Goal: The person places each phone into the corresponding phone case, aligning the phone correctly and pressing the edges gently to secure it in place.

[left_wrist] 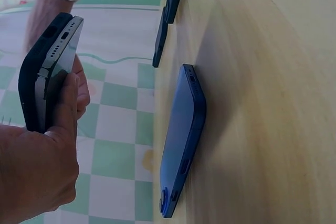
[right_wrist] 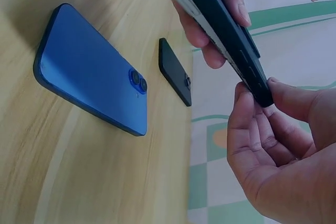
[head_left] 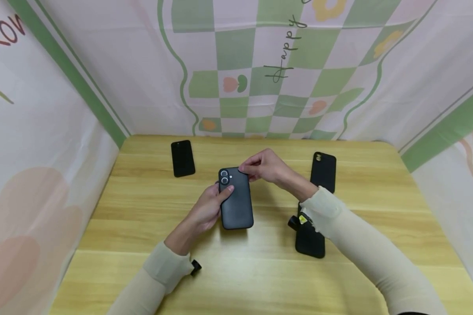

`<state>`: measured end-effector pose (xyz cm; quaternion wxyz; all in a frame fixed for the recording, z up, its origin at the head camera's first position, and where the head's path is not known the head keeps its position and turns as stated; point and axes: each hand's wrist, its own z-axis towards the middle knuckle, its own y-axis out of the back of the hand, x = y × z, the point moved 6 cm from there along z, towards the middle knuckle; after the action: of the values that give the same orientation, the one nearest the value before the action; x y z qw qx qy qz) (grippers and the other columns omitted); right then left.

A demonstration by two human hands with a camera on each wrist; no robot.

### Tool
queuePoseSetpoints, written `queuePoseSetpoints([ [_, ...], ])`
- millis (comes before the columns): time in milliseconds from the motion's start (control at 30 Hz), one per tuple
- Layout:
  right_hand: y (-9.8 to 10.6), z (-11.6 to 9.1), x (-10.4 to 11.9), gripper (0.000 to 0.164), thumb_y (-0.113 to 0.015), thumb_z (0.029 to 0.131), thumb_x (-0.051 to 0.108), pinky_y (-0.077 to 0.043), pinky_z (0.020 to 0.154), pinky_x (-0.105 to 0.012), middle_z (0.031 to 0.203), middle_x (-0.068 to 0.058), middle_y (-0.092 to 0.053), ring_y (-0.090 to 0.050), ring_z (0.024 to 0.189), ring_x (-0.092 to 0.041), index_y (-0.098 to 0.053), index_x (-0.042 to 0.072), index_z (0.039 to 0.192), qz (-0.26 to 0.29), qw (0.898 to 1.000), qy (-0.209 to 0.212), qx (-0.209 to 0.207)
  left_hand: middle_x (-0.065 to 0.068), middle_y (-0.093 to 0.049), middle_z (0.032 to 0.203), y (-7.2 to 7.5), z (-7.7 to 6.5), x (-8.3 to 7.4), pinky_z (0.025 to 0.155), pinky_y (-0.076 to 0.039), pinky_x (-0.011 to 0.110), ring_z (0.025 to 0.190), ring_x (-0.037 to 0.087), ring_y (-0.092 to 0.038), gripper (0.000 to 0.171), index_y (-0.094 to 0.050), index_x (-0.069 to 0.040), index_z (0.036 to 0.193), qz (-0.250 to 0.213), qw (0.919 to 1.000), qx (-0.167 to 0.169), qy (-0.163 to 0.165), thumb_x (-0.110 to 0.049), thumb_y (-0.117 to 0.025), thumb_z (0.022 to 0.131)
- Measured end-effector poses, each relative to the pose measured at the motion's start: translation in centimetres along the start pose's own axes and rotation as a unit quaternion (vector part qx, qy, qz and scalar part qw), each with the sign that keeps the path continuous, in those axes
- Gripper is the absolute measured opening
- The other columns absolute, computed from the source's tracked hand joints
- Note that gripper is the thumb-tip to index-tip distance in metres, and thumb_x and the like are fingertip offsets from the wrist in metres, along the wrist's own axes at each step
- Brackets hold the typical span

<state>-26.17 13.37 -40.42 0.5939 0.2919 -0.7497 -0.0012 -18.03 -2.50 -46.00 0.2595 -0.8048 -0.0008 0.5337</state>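
A phone in a dark case [head_left: 238, 205] is held up over the middle of the table, its two camera rings toward the head camera. My left hand [head_left: 206, 208] grips it by the left side, thumb across the back and fingers underneath. At the upper right corner, my right hand [head_left: 270, 167] pinches the case between thumb and fingers. In the left wrist view, the phone's pale edge [left_wrist: 55, 51] stands out along the dark case [left_wrist: 32, 72]. Below, a blue phone [right_wrist: 94, 72] lies on the table back up; the held phone hides it in the head view.
A black phone [head_left: 183, 158] lies at the table's back left. Two black case-like pieces lie on the right: one with a camera cutout [head_left: 324, 170] farther back, and one [head_left: 310, 244] partly under my right wrist. Patterned cloth [head_left: 236, 48] hangs behind the wooden table [head_left: 142, 227].
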Motion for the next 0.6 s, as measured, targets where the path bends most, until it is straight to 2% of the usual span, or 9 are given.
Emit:
queuePoseSetpoints([
  [100,0.1,-0.07,-0.03,0.017,-0.073,0.102,0.011,-0.063,0.089,-0.052,0.098,-0.013,-0.08,-0.076,0.079,-0.02,-0.08,-0.001,0.112,-0.001,1.0,-0.003,-0.003,0.024,-0.056,0.15,-0.05,0.0,-0.04,0.11,-0.053,0.043,0.14,0.034,-0.055,0.047,-0.037,0.004,0.157,0.003,1.0,-0.001,0.002,-0.016,-0.044,0.116],
  [300,0.19,0.0,-0.39,0.019,-0.072,0.102,0.011,-0.063,0.072,-0.029,0.092,-0.009,-0.079,-0.074,0.081,-0.025,-0.079,-0.003,0.113,0.01,1.0,-0.006,0.007,0.023,-0.056,0.151,-0.12,-0.09,-0.04,0.11,-0.052,0.044,0.141,0.034,-0.055,0.048,-0.035,0.002,0.158,0.006,0.9999,0.001,0.01,-0.017,-0.045,0.116],
  [433,0.19,0.09,-0.59,0.02,-0.071,0.103,0.012,-0.061,0.07,-0.026,0.089,-0.006,-0.079,-0.073,0.084,-0.029,-0.078,-0.004,0.114,0.016,1.0,-0.005,0.021,0.023,-0.055,0.151,-0.17,-0.14,-0.06,0.111,-0.052,0.044,0.141,0.035,-0.054,0.048,-0.034,0.003,0.159,0.008,0.9999,0.003,0.014,-0.018,-0.044,0.116],
  [600,0.15,0.1,-0.66,0.021,-0.07,0.104,0.012,-0.061,0.071,-0.027,0.09,-0.006,-0.078,-0.071,0.083,-0.025,-0.077,-0.004,0.115,0.025,0.999,-0.004,0.043,0.023,-0.055,0.151,-0.19,-0.22,-0.09,0.112,-0.051,0.045,0.141,0.035,-0.054,0.048,-0.035,0.003,0.159,0.012,0.9998,0.009,0.014,-0.017,-0.044,0.116],
])
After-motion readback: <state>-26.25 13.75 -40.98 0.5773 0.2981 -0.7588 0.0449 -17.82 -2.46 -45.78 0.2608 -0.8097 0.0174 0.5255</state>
